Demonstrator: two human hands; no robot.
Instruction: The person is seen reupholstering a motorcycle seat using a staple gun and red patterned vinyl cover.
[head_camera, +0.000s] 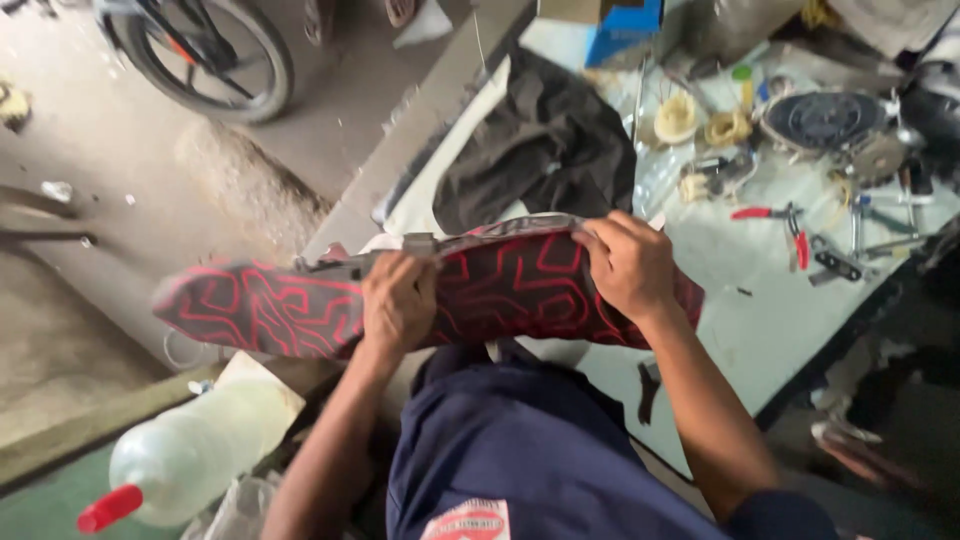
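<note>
A long padded cover, black with a red line pattern, lies across my lap and sticks out to the left. My left hand grips its upper edge near the middle, fingers curled over the rim. My right hand pinches the same edge further right, where a grey lining shows. Both hands hold the cover above the front edge of a pale worktable.
A black cloth lies on the table behind the cover. Red-handled pliers, other tools and coils of wire are scattered at right. A clear bottle with a red cap lies lower left. A bicycle wheel stands upper left.
</note>
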